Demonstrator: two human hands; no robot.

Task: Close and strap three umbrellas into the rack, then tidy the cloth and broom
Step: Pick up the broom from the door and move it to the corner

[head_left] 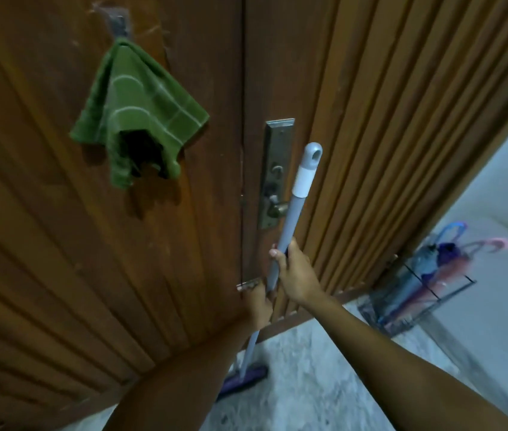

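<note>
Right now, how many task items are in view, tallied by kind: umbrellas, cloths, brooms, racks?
Umbrellas: 3, closed and standing in the rack: blue, purple, pink
Cloths: 1, green cloth hanging on the door hook
Brooms: 1, broom held by both hands, left and right
Racks: 1, wire rack
Total: 6

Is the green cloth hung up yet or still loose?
Hung up: the green cloth dangles by one corner from the hook on the wooden door.

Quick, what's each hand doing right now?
Left hand: closed around the broom handle, lower down.
Right hand: closed around the same handle, higher up.
</note>
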